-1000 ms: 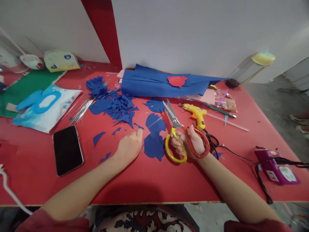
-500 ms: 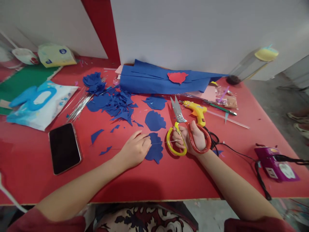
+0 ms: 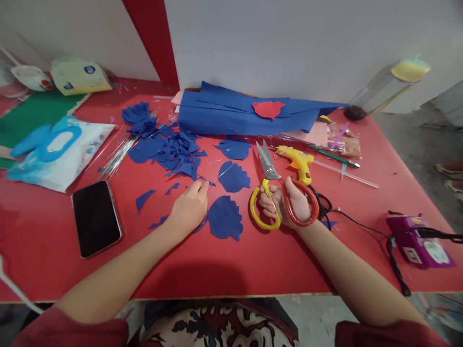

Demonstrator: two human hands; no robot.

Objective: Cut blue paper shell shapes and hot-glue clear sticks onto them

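Note:
My left hand (image 3: pixel 190 206) is closed around a thin wire (image 3: pixel 223 173), whose free end slants up to the right over a blue scallop-edged cutout (image 3: pixel 234 177). Just right of that hand lies a larger blue cutout (image 3: pixel 226 218), flat on the red table (image 3: pixel 275 270). A third blue cutout (image 3: pixel 234 148) lies farther back. My right hand (image 3: pixel 294 205) holds scissors (image 3: pixel 268 168) with one yellow and one red handle. Their blades point away from me, slightly parted, and nothing is between them.
Blue scraps (image 3: pixel 181 152), a blue ruffled flower (image 3: pixel 139 118) and a bundle of wires (image 3: pixel 119 156) are at the left. A phone (image 3: pixel 97 219) and wipes pack (image 3: pixel 60 152) lie beyond. A yellow glue gun (image 3: pixel 296 161) and purple power box (image 3: pixel 415 241) are at the right.
My left hand has moved left, off the nearest cutout, and the wire now points up to the right instead of lying across toward the right hand. The right hand still holds the scissors.

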